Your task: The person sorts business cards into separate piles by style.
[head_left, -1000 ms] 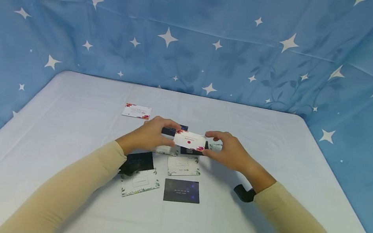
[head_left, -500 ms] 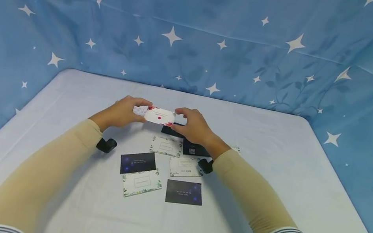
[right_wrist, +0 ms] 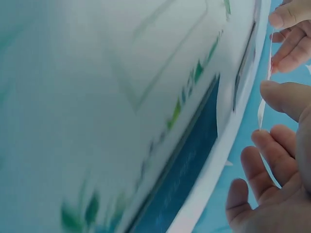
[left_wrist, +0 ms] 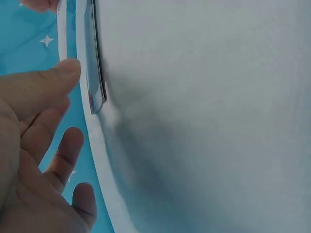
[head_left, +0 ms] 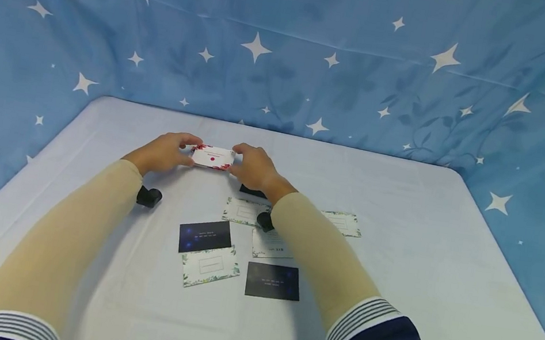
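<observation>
A white business card (head_left: 213, 157) with red flowers at its corners and a red dot is held up at the far left of the table. My left hand (head_left: 164, 152) pinches its left end between thumb and fingers, and my right hand (head_left: 257, 169) pinches the right end. In the right wrist view the raised card (right_wrist: 268, 63) shows edge-on between both hands. The left wrist view has a flat card (left_wrist: 96, 63) on the table close by, which in the head view is mostly hidden behind the held one.
Nearer to me lie black cards (head_left: 273, 282) and white leaf-bordered cards (head_left: 210, 266), some overlapping. Another leaf-bordered card (head_left: 343, 223) pokes out right of my forearm, which covers part of the group. A blue star-patterned curtain (head_left: 289, 50) hangs behind the white table (head_left: 446, 276).
Both hands have carried the red-flowered business card from above the middle cards to the far left, over the place where a similar white card lay.
</observation>
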{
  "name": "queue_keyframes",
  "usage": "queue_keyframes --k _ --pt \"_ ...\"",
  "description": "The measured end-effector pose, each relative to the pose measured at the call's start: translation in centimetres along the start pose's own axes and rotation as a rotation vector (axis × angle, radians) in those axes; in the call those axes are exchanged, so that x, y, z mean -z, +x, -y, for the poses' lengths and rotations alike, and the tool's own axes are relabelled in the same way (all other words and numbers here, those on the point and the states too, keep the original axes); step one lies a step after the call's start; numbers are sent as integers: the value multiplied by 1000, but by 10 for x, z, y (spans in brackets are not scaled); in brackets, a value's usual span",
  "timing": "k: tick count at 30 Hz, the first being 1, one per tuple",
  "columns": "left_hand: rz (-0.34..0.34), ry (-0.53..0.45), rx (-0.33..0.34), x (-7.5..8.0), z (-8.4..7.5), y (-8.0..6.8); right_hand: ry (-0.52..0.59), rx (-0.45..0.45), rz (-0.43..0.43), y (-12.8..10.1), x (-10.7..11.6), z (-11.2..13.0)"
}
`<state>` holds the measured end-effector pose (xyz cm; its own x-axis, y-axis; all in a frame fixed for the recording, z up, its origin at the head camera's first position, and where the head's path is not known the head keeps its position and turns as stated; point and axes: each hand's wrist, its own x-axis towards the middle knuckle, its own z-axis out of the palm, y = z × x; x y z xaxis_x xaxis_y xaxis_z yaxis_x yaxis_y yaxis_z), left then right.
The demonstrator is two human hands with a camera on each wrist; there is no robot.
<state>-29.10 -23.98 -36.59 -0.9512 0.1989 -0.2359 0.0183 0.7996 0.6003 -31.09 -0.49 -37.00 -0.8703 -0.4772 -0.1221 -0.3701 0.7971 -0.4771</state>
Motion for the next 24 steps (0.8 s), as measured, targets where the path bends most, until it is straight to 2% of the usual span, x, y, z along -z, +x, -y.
queue_keyframes --k 10,18,24 --pt "-15 -2 21 -2 15 3 37 -19 31 11 -11 8" --pt "-32 -12 39 -5 14 5 10 -47 34 15 -13 7" --pt "-24 -23 78 -4 15 1 18 -52 36 15 -16 11"
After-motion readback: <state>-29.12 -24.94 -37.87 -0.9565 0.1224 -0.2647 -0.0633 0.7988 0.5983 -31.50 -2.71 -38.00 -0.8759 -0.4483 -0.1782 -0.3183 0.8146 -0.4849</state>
